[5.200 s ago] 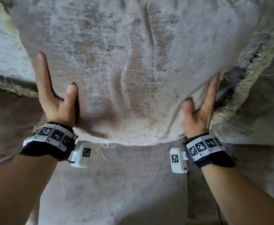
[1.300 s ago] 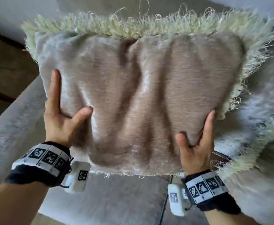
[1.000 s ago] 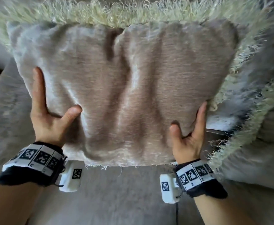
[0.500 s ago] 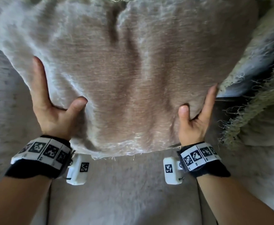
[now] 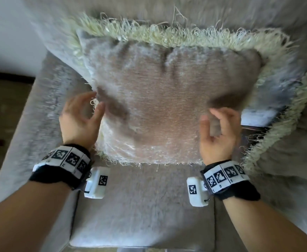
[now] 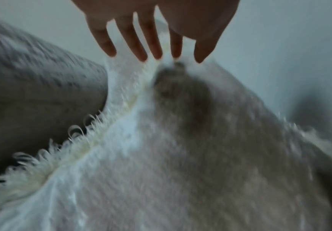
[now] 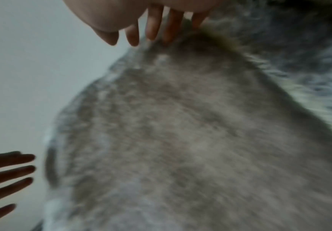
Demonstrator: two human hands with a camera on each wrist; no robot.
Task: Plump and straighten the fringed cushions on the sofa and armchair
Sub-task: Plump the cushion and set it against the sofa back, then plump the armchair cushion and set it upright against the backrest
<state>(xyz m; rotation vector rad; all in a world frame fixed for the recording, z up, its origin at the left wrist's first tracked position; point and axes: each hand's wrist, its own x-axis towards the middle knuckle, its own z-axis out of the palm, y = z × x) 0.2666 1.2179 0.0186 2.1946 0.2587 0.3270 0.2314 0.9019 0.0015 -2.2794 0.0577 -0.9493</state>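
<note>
A beige velvety cushion [image 5: 167, 106] with a pale green fringe [image 5: 167, 35] leans against the sofa back, its lower edge on the seat [image 5: 143, 206]. My left hand [image 5: 90, 106] hovers at its lower left side, fingers [image 6: 149, 40] straight and spread, tips at the fringed edge [image 6: 94, 132]. My right hand [image 5: 211, 117] is over the lower right part, its fingers [image 7: 153, 23] loose and holding nothing. Both hands are blurred, and I cannot tell whether they touch the fabric [image 7: 180, 140]. My left hand [image 7: 7, 171] also shows in the right wrist view.
A second fringed cushion [image 5: 294, 142] lies at the right, overlapping the first one's right edge. The sofa arm [image 5: 30, 115] runs down the left, with brown floor [image 5: 3, 106] and a white wall [image 5: 3, 33] beyond it.
Both hands have let go of the cushion, which they gripped by its lower sides half a second ago. It now rests against the sofa back, and the fingers have come off it.
</note>
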